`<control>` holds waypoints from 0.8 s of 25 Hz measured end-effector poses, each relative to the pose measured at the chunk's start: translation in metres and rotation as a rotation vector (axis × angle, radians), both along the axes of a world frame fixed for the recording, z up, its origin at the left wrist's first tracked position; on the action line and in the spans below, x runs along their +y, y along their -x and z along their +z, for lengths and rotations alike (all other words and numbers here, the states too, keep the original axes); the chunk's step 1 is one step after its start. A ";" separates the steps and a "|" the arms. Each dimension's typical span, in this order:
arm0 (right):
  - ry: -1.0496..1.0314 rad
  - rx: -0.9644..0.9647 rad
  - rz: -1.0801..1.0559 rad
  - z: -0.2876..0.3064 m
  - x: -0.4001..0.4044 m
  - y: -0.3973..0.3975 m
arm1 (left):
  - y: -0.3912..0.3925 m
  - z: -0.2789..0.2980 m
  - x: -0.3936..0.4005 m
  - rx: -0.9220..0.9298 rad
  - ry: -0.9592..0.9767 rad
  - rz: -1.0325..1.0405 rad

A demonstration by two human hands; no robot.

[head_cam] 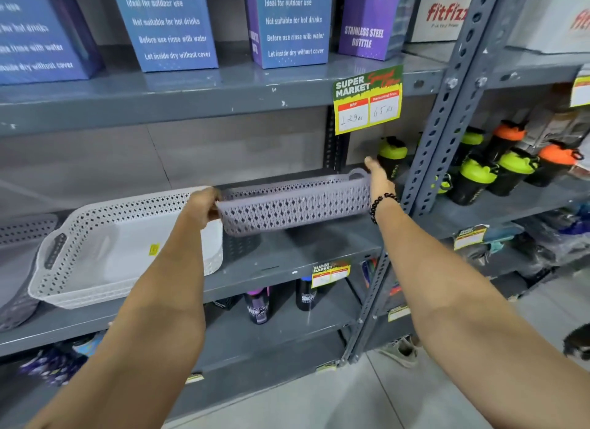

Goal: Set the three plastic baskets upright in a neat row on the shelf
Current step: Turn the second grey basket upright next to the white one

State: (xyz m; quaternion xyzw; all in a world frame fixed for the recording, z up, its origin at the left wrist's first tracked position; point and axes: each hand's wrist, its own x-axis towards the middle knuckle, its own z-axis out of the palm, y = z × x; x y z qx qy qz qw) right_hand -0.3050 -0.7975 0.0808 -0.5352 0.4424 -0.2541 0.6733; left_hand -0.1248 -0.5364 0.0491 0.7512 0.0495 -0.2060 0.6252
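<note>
A lilac perforated basket (293, 205) is held upright just above the grey shelf (287, 262), to the right of centre. My left hand (202, 206) grips its left end and my right hand (378, 179) holds its right end by the handle. A white perforated basket (95, 253) lies tilted on the shelf to the left, its open side facing me, a yellow sticker inside. At the far left a grey basket (19, 269) is partly hidden by the white one and cut off by the frame edge.
A slotted grey upright post (431, 160) stands just right of my right hand. Green- and orange-lidded shaker bottles (498, 170) fill the neighbouring bay. Blue and purple bottle boxes (287, 23) sit on the shelf above, with a price tag (367, 99) hanging from its edge.
</note>
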 end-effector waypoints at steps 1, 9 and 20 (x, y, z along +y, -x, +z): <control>0.026 0.035 0.031 -0.008 -0.002 -0.001 | 0.000 -0.006 -0.003 -0.047 -0.062 0.014; 0.195 0.374 -0.019 -0.047 -0.011 -0.019 | 0.015 -0.033 -0.004 -0.437 -0.616 -0.069; 0.227 0.501 -0.095 -0.086 -0.015 -0.034 | 0.022 -0.066 -0.008 -0.640 -0.782 -0.136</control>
